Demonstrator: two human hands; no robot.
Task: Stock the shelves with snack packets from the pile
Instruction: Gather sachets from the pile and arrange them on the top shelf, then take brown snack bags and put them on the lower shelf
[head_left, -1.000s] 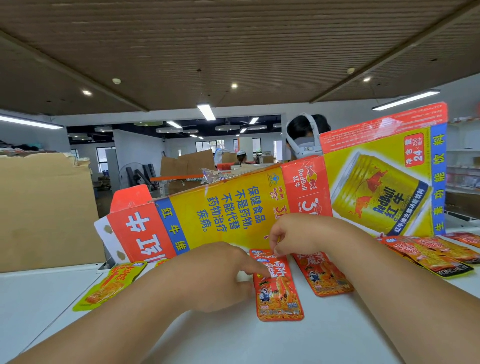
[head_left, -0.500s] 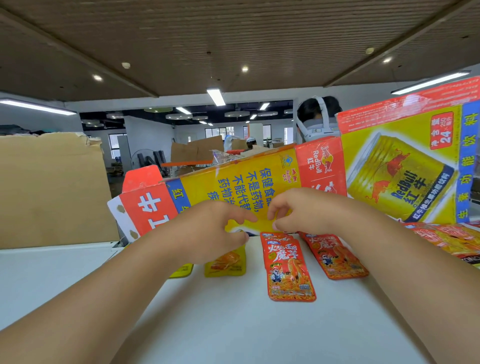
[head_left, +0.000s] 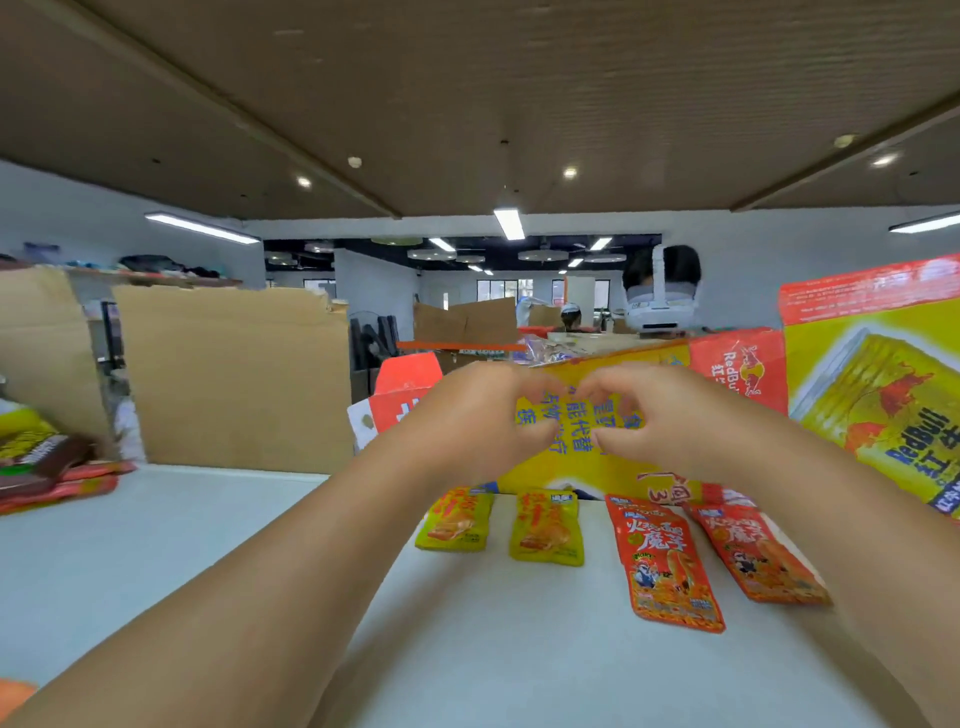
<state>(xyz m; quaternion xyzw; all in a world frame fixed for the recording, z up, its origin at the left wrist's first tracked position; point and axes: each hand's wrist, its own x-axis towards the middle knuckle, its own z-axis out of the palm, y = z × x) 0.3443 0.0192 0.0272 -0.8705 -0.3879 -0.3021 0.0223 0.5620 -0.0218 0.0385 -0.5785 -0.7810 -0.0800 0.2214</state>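
The white shelf (head_left: 156, 571) carries a Red Bull carton (head_left: 878, 415) propped upright at the back. The left hand (head_left: 467, 421) and right hand (head_left: 670, 426) hover before it, fingers curled, tips nearly meeting; whether they pinch anything I cannot tell. Below lie two red packets (head_left: 665, 566) and two yellow packets (head_left: 548, 527). A nudge could topple the carton onto that row.

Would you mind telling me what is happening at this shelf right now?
A person is stocking a white shelf with snacks. Two yellow snack packets and two red-orange snack packets lie in a row on it, before a yellow and red printed cardboard carton. The left hand and right hand are raised above the row, curled fingertips meeting; whether they hold anything is unclear. A pile of mixed packets sits far left.
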